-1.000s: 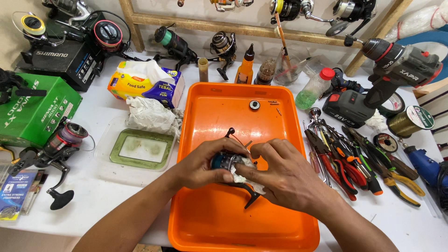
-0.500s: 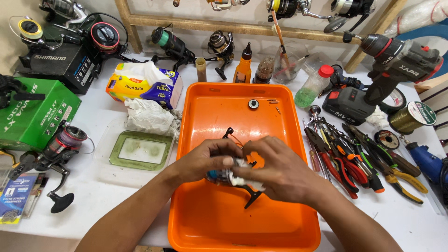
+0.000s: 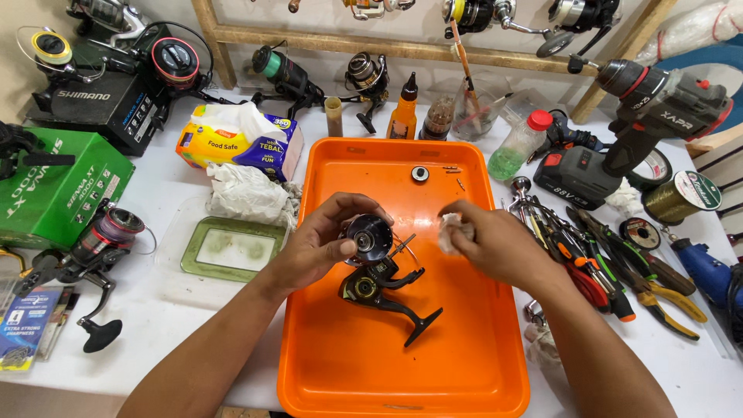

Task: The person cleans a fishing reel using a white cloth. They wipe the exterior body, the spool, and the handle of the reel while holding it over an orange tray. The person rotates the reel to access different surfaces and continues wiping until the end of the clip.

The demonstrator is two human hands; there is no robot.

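Note:
My left hand (image 3: pixel 321 244) grips a black spinning fishing reel (image 3: pixel 375 271) by its rotor end, holding it just above the orange tray (image 3: pixel 364 371). The reel's foot and stem point down to the right, close to the tray floor. My right hand (image 3: pixel 495 244) is a little to the right of the reel, pinching a small wad of white tissue (image 3: pixel 453 231). The two hands are apart. A small round metal part (image 3: pixel 419 174) and a few tiny screws lie at the tray's far end.
Pliers and screwdrivers (image 3: pixel 611 255) lie right of the tray, with a cordless drill (image 3: pixel 642 116) behind. A green-rimmed lid (image 3: pixel 232 251), crumpled tissue (image 3: pixel 248 193) and a tissue pack (image 3: pixel 240 143) sit left. Another reel (image 3: pixel 89 255) and a green box (image 3: pixel 54 190) lie further left. Bottles stand behind the tray.
My hands were together around the reel; the right hand has now pulled away to the right with the tissue, leaving the reel's rotor face exposed in my left hand.

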